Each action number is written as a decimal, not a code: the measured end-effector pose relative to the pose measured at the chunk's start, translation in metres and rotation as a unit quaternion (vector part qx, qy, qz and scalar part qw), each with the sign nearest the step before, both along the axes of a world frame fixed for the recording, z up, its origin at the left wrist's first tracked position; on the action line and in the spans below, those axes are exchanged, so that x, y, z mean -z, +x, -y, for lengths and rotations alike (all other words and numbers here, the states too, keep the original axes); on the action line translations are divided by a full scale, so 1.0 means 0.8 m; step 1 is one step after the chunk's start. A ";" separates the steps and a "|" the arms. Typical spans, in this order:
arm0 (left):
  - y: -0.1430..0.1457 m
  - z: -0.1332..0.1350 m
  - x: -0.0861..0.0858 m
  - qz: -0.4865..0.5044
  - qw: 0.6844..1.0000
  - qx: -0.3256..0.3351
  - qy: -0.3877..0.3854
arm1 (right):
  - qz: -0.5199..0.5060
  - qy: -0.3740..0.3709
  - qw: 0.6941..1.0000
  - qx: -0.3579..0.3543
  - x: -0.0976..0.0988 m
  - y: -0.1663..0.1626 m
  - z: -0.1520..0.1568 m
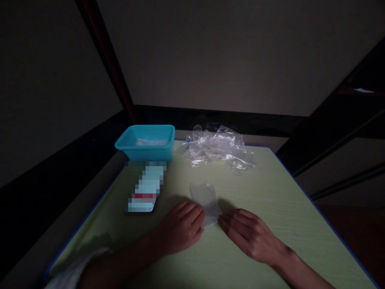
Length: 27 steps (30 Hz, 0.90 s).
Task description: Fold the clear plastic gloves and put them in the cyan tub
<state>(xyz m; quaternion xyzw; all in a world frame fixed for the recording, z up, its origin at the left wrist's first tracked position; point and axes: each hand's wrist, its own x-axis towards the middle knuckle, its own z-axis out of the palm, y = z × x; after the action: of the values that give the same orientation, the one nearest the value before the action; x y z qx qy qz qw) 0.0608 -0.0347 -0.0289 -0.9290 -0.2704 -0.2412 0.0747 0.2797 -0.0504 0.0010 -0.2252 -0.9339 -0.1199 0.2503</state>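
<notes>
A folded piece of thin clear plastic lies flat on the table between my two hands. My left hand is closed, its curled fingers gripping the left edge of the plastic. From the other side my right hand reaches in with its fingers pressed together, pinching the plastic's lower right edge at the fingertips. Both thumbs are largely hidden, and the plastic's exact kind is hard to make out in the dim light.
A crumpled heap of clear plastic lies at the table's back. At the back left stands a blue basin with some clear plastic inside. A phone-like object, pixelated, lies before it. The pale table has a blue edge.
</notes>
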 end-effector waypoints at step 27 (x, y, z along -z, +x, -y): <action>-0.001 -0.009 0.005 0.075 0.989 -0.005 -0.125 | -0.008 -0.127 0.992 0.017 0.029 0.010 -0.024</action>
<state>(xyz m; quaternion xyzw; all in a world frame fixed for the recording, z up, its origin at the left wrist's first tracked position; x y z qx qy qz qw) 0.0602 -0.0279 -0.0326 -0.9089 -0.3083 -0.2741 -0.0607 0.2873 -0.0313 -0.0219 -0.2721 -0.9355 -0.0032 0.2255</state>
